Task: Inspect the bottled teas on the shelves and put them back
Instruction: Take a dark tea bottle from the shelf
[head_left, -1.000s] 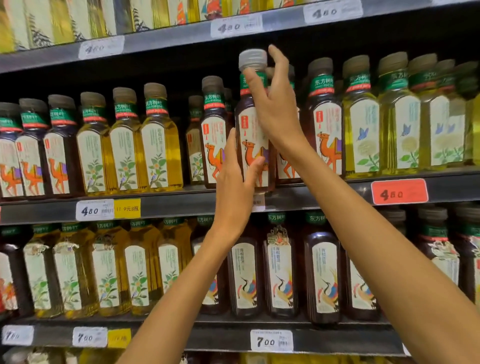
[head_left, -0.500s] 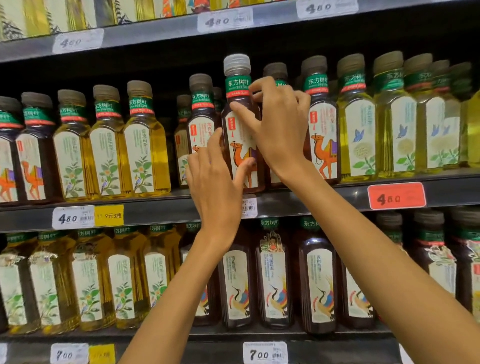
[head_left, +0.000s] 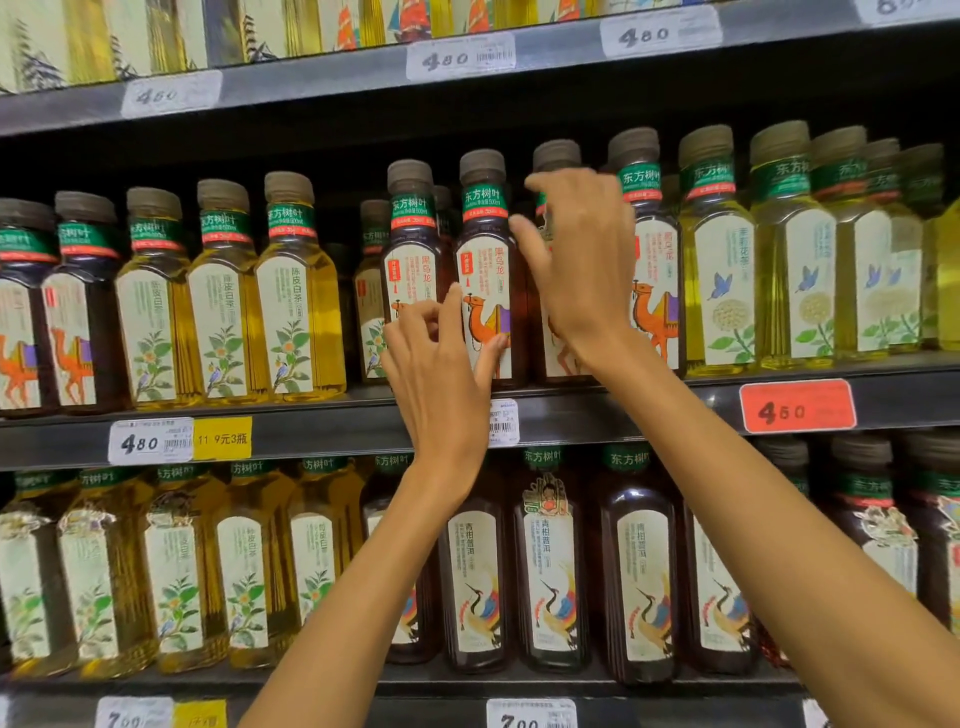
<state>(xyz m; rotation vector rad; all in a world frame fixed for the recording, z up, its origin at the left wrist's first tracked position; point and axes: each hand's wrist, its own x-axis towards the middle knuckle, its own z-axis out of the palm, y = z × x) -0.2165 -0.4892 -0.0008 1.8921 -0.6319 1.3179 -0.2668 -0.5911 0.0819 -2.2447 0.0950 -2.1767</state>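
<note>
dark camel-label tea bottle (head_left: 485, 270) standing upright on middle shelf (head_left: 332, 423) | left hand (head_left: 441, 374) touching its label, fingers relaxed | right hand (head_left: 582, 254) hovering beside it, grasping nothing

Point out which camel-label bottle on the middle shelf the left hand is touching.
It's the dark camel-label bottle standing between the two hands. The left hand has its thumb on the lower edge of that bottle's label; the other camel bottles are untouched by it.

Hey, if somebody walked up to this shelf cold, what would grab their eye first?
Two bare hands at centre: the left hand touches a dark camel-label tea bottle standing on the middle shelf, the right hand hovers beside its neck. At right, a red price tag stands out among white ones.
</note>
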